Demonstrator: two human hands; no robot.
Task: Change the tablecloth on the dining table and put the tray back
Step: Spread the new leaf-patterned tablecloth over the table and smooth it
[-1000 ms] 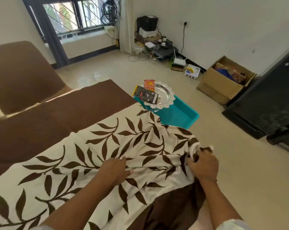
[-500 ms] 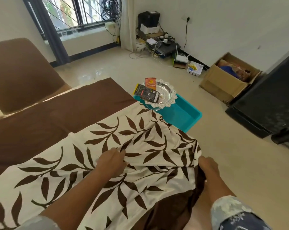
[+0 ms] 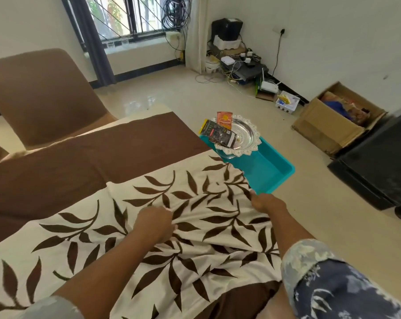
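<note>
A cream tablecloth with brown leaf print (image 3: 201, 192) lies wrinkled over the near half of the dining table; a plain brown cloth (image 3: 84, 162) covers the far half. My left hand (image 3: 154, 223) pinches a fold of the leaf cloth near its middle. My right hand (image 3: 266, 202) grips the cloth at its right edge, next to the teal tray. The teal tray (image 3: 272, 170) sits past the table's right corner, carrying a silver dish with a lace rim (image 3: 243, 134) and two packets (image 3: 219, 132).
A brown-covered chair (image 3: 38, 95) stands at the far left of the table. An open cardboard box (image 3: 335, 120) and a black cabinet (image 3: 383, 164) are on the right. Cables and electronics (image 3: 241, 63) crowd the far wall; the tiled floor (image 3: 333, 226) lies right of the table.
My right hand has moved forward along the cloth's right edge toward the teal tray. My left hand shifted slightly forward and now pinches a fold. The bunched corner is spread flatter.
</note>
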